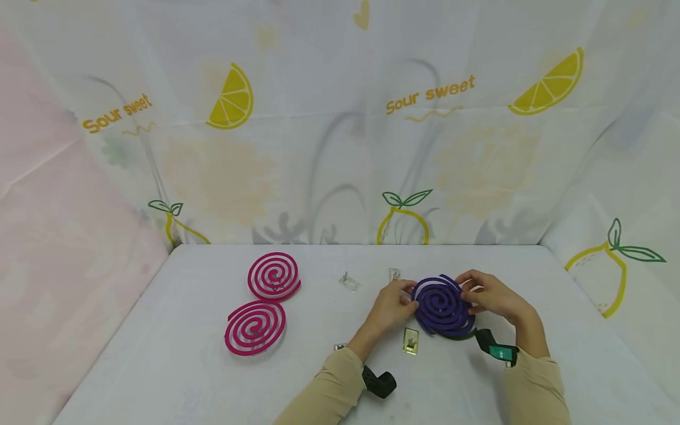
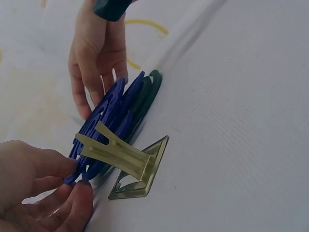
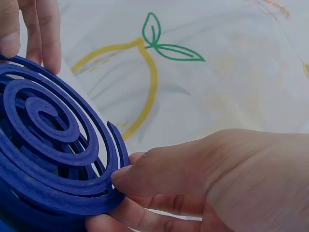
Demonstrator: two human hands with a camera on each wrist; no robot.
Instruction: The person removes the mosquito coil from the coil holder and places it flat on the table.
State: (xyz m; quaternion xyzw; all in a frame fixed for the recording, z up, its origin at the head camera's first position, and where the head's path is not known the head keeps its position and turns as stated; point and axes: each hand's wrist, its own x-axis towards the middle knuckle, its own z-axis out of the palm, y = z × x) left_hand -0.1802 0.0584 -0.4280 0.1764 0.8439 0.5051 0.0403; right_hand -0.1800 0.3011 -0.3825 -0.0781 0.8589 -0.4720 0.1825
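Observation:
A blue mosquito coil (image 1: pixel 438 301) lies uppermost on a small stack, tilted a little, with more blue and a dark green coil (image 2: pixel 153 87) beneath. Its left edge is pinched between the thumb and fingers of my left hand (image 1: pixel 390 306). On the opposite rim, my right hand (image 1: pixel 495 295) grips it, thumb (image 3: pixel 126 179) on top and fingers below. Close to my left hand stands a gold metal coil stand (image 1: pixel 411 341) with an upright forked tab, plain in the left wrist view. How many coils the stack holds is hidden.
Two pink coils (image 1: pixel 255 328) sit at the left of the white table (image 1: pixel 159 354). Silver coil stands (image 1: pixel 349 281) lie near the middle, one (image 1: pixel 394 274) behind my left hand and another partly under my left wrist. A lemon-printed cloth (image 1: pixel 319 177) hangs behind.

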